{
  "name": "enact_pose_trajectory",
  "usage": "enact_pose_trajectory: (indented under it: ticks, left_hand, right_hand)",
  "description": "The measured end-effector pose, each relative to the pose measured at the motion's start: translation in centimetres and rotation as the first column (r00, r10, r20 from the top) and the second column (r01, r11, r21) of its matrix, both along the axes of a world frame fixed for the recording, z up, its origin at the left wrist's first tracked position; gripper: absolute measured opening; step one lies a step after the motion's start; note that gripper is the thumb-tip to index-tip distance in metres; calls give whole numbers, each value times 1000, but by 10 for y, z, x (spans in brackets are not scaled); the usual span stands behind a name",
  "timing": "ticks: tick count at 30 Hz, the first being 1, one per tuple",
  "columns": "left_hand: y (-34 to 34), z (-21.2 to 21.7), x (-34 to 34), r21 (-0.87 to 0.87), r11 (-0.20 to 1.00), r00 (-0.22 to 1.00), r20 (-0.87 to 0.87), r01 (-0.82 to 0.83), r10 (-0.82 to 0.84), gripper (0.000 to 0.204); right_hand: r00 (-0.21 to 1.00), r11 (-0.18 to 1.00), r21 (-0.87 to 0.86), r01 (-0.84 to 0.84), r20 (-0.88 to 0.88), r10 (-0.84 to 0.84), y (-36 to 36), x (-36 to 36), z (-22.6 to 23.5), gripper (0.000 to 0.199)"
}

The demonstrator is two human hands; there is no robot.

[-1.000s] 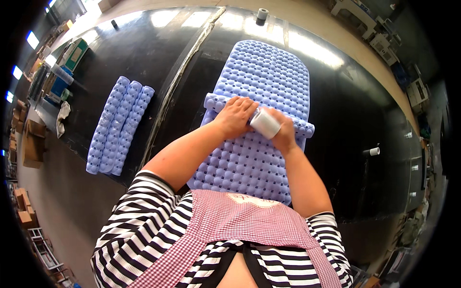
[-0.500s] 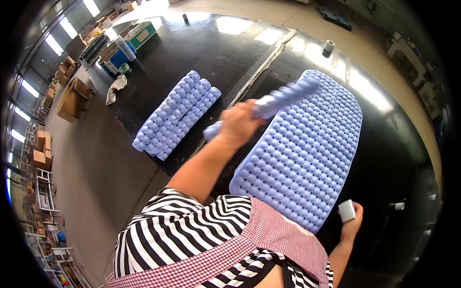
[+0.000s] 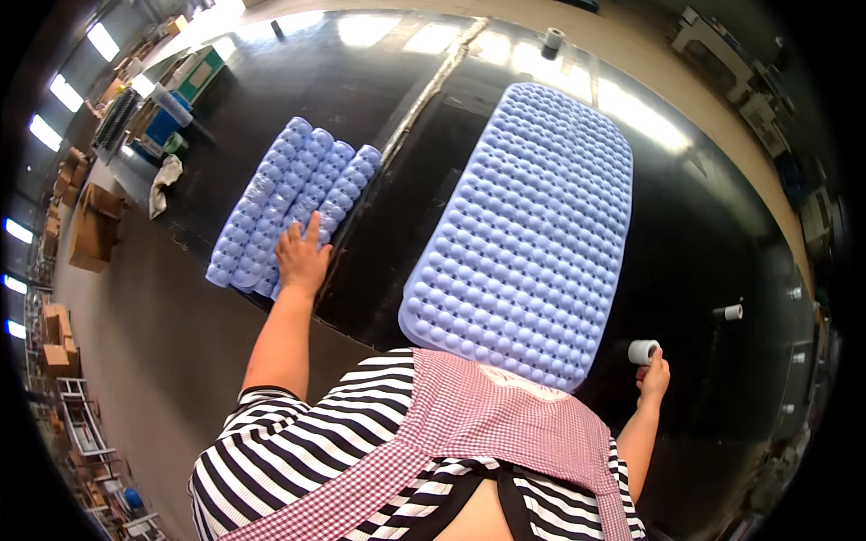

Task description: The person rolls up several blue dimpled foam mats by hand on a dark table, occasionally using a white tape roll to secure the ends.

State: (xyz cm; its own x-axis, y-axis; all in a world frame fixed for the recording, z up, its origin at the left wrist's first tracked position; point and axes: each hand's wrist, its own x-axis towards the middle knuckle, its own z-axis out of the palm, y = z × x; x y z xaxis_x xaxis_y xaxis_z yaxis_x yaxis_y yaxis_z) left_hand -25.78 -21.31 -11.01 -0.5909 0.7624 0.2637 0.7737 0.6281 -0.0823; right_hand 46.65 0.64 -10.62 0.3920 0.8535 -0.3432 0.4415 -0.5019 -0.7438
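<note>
My left hand [image 3: 303, 258] rests with fingers spread on the lower part of a row of rolled-up blue bubble-textured bath mats [image 3: 271, 194]. Several such rolls lie side by side at the table's left, with shiny patches of clear wrap or tape on them. The rightmost roll [image 3: 354, 184] sits slightly angled from the others. An unrolled blue bath mat [image 3: 532, 230] lies flat, bumps up, in front of me. Beside its near right corner, my right hand [image 3: 656, 379] grips a roll of white tape [image 3: 639, 352].
Another white roll [image 3: 732, 313] stands on the black table at right, and a white-and-dark roll [image 3: 553, 39] near the far edge. A seam strip [image 3: 431, 88] crosses the tabletop. At far left lie a white cloth [image 3: 165, 185] and a green box [image 3: 200, 75].
The rolled mat my left hand was carrying now lies at the right of the other rolls, and the fingers have come off their grip. My right hand still holds the tape, turned differently.
</note>
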Motion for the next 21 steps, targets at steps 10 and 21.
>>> enact_pose_trajectory:
  ticks: [10, 21]
  left_hand:
    - [35, 16, 172, 309, 869, 730, 472, 387, -493, 71]
    - [45, 54, 188, 494, 805, 571, 575, 329, -586, 64]
  right_hand:
    - [860, 845, 159, -511, 112, 499, -105, -155, 6, 85]
    - [905, 812, 403, -422, 235, 354, -92, -168, 29, 27]
